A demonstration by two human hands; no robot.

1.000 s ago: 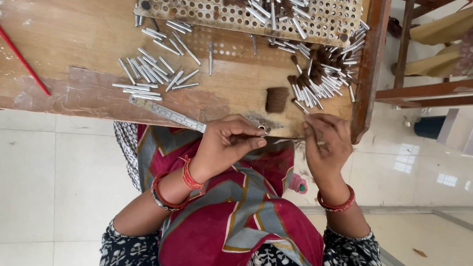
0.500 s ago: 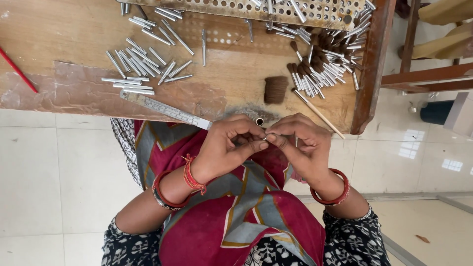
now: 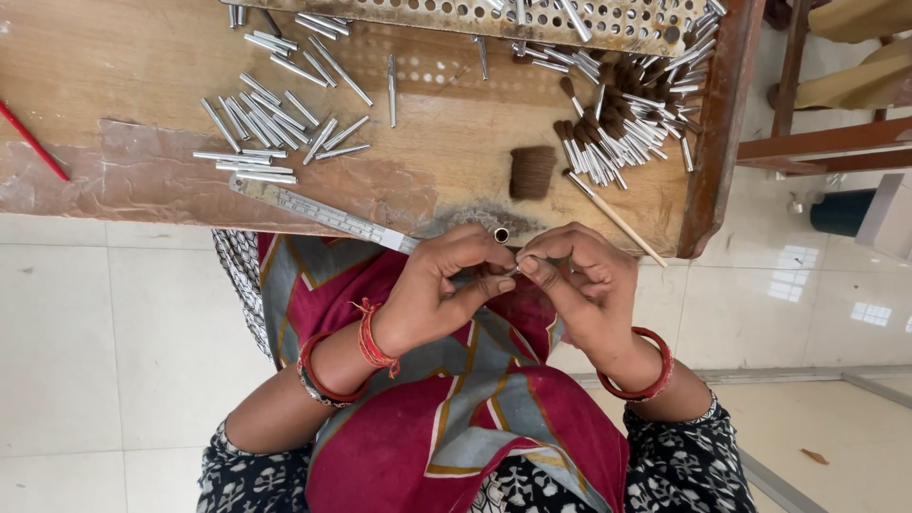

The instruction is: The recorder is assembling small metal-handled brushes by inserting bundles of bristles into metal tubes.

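Worn wooden bench (image 3: 123,57); hands (image 3: 518,285) pinch thin metal tube (image 3: 501,235).

Both forearms angle in from the lower frame and meet just below the near edge of the workbench (image 3: 399,204). The left hand (image 3: 432,294) is curled, thumb and forefinger pinched together at the tips. The right hand (image 3: 584,290) faces it, fingers bent inward, its fingertips (image 3: 528,267) touching the left hand's. Both wrists are bent slightly.
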